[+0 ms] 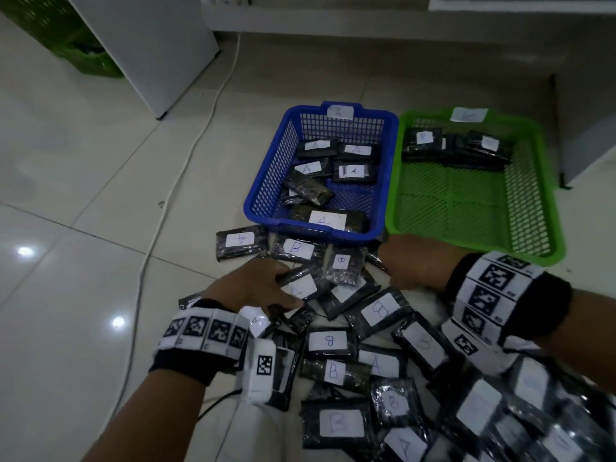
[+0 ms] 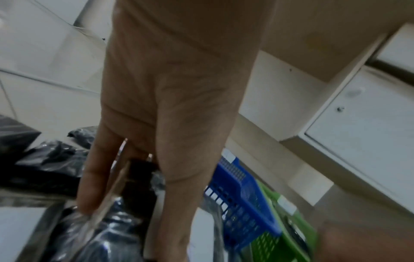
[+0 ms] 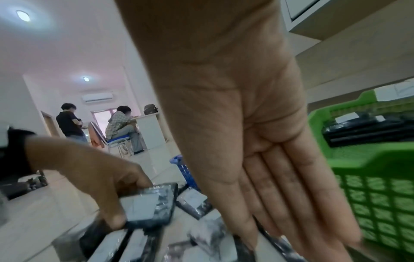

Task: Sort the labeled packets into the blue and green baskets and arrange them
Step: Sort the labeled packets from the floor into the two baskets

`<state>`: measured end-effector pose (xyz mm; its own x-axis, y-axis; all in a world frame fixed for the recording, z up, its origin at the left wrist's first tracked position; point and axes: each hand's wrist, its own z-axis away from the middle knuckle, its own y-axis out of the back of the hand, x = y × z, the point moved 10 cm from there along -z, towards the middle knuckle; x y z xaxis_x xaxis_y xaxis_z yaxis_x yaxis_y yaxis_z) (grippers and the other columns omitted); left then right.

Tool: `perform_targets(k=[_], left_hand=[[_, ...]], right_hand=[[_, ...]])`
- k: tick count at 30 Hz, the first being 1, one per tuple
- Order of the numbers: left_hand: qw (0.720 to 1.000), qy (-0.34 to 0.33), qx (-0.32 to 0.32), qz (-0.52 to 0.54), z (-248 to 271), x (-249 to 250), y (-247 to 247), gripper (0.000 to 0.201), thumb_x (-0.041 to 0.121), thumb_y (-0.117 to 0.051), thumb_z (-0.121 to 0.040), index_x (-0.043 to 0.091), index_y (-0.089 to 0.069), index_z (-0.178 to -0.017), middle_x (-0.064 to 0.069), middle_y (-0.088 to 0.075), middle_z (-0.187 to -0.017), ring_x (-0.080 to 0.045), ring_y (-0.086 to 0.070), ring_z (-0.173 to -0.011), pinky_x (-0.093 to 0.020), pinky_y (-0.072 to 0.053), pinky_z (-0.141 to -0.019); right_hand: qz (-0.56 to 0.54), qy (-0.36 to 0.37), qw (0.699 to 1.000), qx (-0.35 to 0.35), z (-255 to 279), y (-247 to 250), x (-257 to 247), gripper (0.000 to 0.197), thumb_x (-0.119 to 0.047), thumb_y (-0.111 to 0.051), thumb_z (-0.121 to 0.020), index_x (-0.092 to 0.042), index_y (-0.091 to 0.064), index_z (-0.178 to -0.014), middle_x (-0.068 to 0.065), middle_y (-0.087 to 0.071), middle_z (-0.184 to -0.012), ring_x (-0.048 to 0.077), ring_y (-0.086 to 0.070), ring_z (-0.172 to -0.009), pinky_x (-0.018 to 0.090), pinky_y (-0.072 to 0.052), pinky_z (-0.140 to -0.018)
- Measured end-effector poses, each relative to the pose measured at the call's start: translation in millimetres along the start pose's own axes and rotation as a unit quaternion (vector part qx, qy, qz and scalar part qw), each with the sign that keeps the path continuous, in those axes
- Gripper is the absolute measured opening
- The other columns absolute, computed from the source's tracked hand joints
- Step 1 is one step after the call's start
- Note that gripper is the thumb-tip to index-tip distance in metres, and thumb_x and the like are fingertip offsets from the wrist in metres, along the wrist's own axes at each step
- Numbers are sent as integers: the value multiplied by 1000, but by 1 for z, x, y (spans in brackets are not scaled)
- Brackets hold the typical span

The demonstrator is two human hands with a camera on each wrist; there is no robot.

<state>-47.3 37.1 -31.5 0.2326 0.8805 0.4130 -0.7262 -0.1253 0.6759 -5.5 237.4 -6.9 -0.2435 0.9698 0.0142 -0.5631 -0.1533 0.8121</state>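
Black wrapped packets with white A or B labels lie heaped on the floor (image 1: 333,341) in front of me. My left hand (image 1: 280,288) pinches an A-labelled packet (image 1: 301,287) at the heap's far edge; the right wrist view shows thumb and fingers curled on this packet (image 3: 145,205). My right hand (image 1: 393,268) hovers over the heap beside the green basket (image 1: 466,201), fingers (image 3: 291,203) straight and holding nothing. The blue basket (image 1: 273,175) holds several A packets (image 1: 353,171). A row of packets (image 1: 456,148) lies along the green basket's far end.
A white cable (image 1: 186,161) runs across the tiled floor left of the baskets. A white cabinet (image 1: 150,45) and a green crate (image 1: 66,45) stand at the back left. Two people (image 3: 69,122) are far off across the room.
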Motion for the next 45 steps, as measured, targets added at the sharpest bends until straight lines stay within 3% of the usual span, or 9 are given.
perform_targets(k=[7,11,16,21,27,30,36,40,45], left_hand=[[998,-60,-5,27,6,32,4,33,45,-60,-96,16,-60,-112,-1,-66,-96,-18,-65,-87,-32,-52,-80],[990,-62,59,108,9,35,5,25,37,-72,-89,22,-61,-104,4,-67,-91,-12,-63,-75,-20,-49,-64],[968,-83,93,220,15,34,12,20,32,-78,-85,27,-69,-103,-4,-73,-89,-10,-65,-63,-22,-54,-58],[877,-22,150,457,16,11,33,19,17,-55,-102,27,-66,-113,-17,-67,-115,-26,-65,-83,-43,-61,-68],[790,-18,181,585,14,22,58,28,14,-60,-98,15,-65,-125,-13,-70,-117,-21,-70,-92,-30,-62,-75],[782,-23,261,565,10,24,79,23,15,-70,-92,15,-72,-115,-10,-75,-103,-22,-74,-87,-26,-61,-71],[822,-21,295,486,-32,40,100,28,6,-66,-94,6,-66,-122,-13,-70,-113,-24,-71,-100,-35,-61,-82],[870,-67,313,374,-46,58,120,33,7,-60,-96,21,-65,-125,2,-68,-120,-12,-66,-105,-30,-57,-89],[795,-49,501,337,7,17,126,15,19,-63,-92,29,-68,-102,13,-70,-100,-6,-67,-87,-36,-60,-78]], right_hand=[[-29,-57,996,62,18,-45,20,19,-5,-49,-88,-9,-62,-101,10,-62,-105,28,-64,-96,33,-50,-69],[-107,-42,988,99,12,-50,17,10,-13,-52,-86,-8,-52,-77,9,-60,-88,28,-62,-85,36,-51,-67],[-66,-43,991,110,-2,-43,1,19,2,-49,-83,-6,-63,-92,13,-63,-100,28,-61,-91,38,-54,-74],[18,-115,988,100,-14,-50,5,46,1,-49,-85,5,-45,-131,26,-40,-137,38,-48,-118,43,-48,-95],[-135,-120,969,167,-13,-42,18,36,-4,-60,-76,-7,-47,-110,17,-58,-102,31,-62,-89,37,-54,-70],[-294,-100,936,164,-10,-42,29,33,-13,-74,-66,-7,-48,-84,12,-60,-83,29,-61,-75,39,-52,-62],[-402,-60,909,89,17,-7,19,35,-12,-84,-66,-11,-62,-94,-8,-53,-77,-1,-52,-57,13,-39,-45],[-470,-2,877,102,26,42,16,33,-15,-82,-72,-17,-65,-100,-6,-63,-104,9,-64,-86,21,-54,-65],[-452,14,843,290,7,105,27,38,-11,-78,-76,-20,-55,-105,-1,-65,-106,13,-65,-87,28,-58,-62]])
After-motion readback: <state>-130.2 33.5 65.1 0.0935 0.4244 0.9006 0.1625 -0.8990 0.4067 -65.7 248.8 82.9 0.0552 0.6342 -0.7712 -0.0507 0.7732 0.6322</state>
